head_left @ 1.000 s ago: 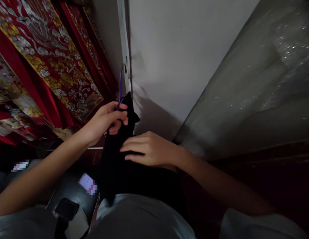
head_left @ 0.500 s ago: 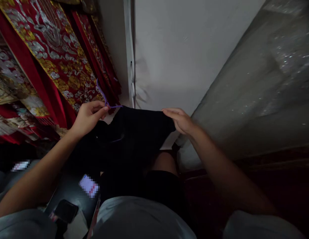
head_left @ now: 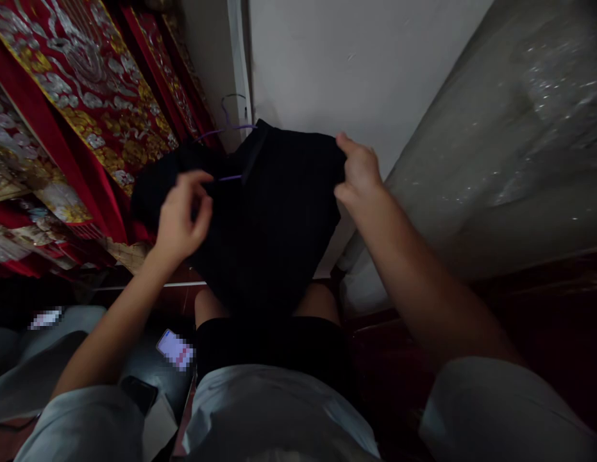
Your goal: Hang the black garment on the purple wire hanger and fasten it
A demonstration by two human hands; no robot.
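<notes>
A black garment [head_left: 283, 205], seemingly a shirt, hangs on a thin purple hanger [head_left: 238, 127] before me. The hanger's hook points up against the white wall panel, and its lower bar shows through the neck opening. My right hand [head_left: 361, 170] is closed on the garment's right shoulder edge, thumb up. In front of the garment's left side is my left hand [head_left: 185, 215], slightly blurred. Its thumb and curled fingers are apart, with nothing between them. Whether its fingertips touch the cloth I cannot tell.
Red embroidered costumes [head_left: 100, 96] hang at the left. Clear plastic sheeting [head_left: 519, 128] covers something bulky at the right. A lit phone [head_left: 176, 350] and a dark phone [head_left: 140, 393] lie on a dark seat at lower left, near a person's grey clothing [head_left: 62, 337].
The garment has risen and spread out on the hanger. My left hand has let go of the hanger's hook and come down in front of the cloth. My right hand has moved up with the shoulder.
</notes>
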